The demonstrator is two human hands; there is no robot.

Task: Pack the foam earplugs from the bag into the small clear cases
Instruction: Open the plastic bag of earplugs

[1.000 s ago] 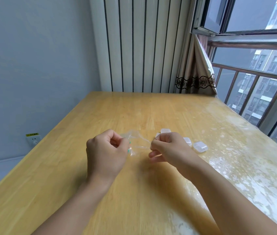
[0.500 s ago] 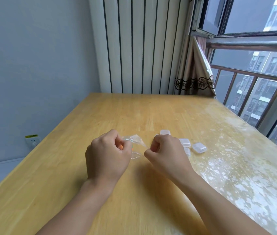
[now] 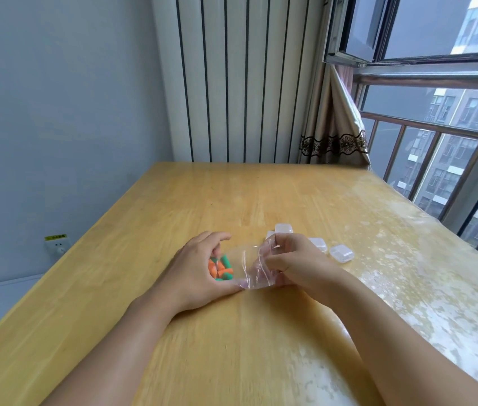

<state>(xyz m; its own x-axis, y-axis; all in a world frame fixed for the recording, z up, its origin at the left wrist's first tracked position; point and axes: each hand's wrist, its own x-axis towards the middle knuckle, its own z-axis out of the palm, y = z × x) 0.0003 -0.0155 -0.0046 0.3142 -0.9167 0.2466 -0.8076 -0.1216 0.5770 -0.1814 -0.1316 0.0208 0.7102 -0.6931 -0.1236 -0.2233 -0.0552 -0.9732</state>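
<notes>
A small clear plastic bag (image 3: pixel 249 268) lies low over the wooden table (image 3: pixel 232 347), held between both hands. Several orange and green foam earplugs (image 3: pixel 220 268) sit at its left end, under the curled fingers of my left hand (image 3: pixel 196 273). My right hand (image 3: pixel 293 265) pinches the bag's right edge. Several small clear cases lie just behind and right of my right hand: one (image 3: pixel 284 229) at the back, one (image 3: pixel 318 244) partly hidden by my fingers, one (image 3: pixel 341 253) farthest right. All the cases I can see look closed.
The table's right part is covered with a shiny, blotchy film (image 3: pixel 407 259). A window with a metal railing (image 3: pixel 437 133) runs along the right side, a curtain (image 3: pixel 334 136) hangs at the far corner. A wall socket (image 3: pixel 57 246) sits low on the left wall.
The bag has been spread wider and lowered toward the table. My left hand has opened around the bag's end, so the orange and green earplugs now show.
</notes>
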